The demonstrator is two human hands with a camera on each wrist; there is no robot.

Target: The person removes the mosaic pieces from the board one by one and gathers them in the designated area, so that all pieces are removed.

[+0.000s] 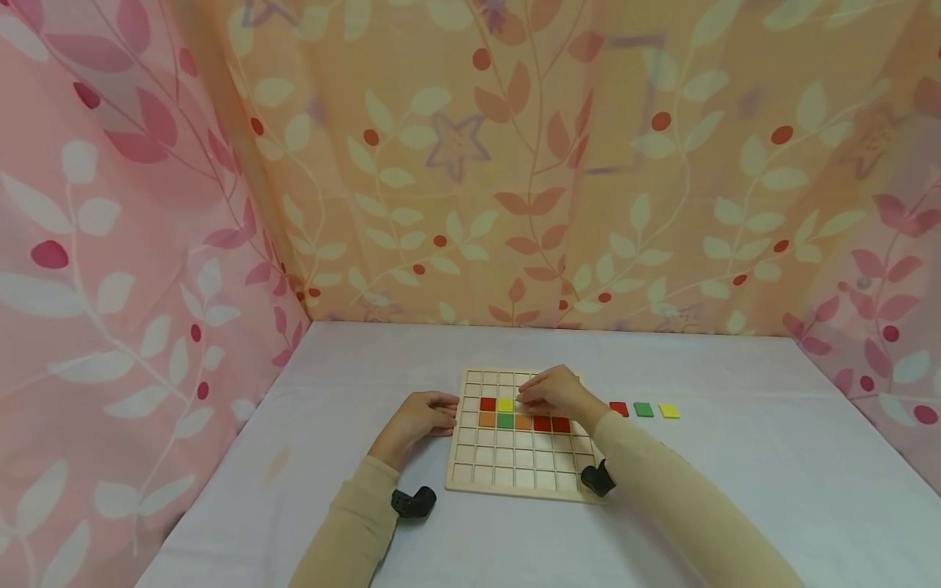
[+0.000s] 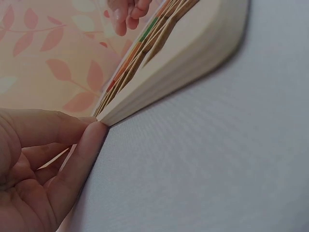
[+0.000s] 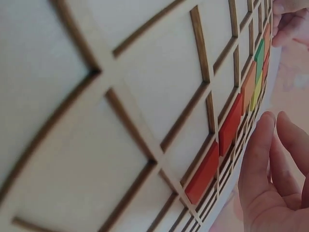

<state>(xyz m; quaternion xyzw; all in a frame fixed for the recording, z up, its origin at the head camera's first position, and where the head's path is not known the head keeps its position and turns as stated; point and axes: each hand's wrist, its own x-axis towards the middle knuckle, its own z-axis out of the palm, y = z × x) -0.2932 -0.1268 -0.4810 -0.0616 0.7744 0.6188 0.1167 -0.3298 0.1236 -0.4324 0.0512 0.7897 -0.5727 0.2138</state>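
A pale wooden grid board (image 1: 515, 482) lies flat on the table, with red, yellow, orange and green square tiles in some of its cells. Against the board's left edge rest the fingertips of my left hand (image 1: 421, 418), thumb and fingers spread a little along it. My right hand (image 1: 559, 394) is over the board, its fingertips close beside a yellow tile (image 1: 506, 404) that sits right of a red tile (image 1: 488, 404). In the right wrist view its thumb and fingers (image 3: 258, 150) are bent loosely, and no tile shows between them.
Right of the board lie a loose red tile (image 1: 619, 408), a green tile (image 1: 643, 409) and another yellow tile (image 1: 669, 411), in a row. A white cloth covers the table (image 1: 353, 367). Patterned curtains (image 1: 456, 245) stand behind it and at both sides.
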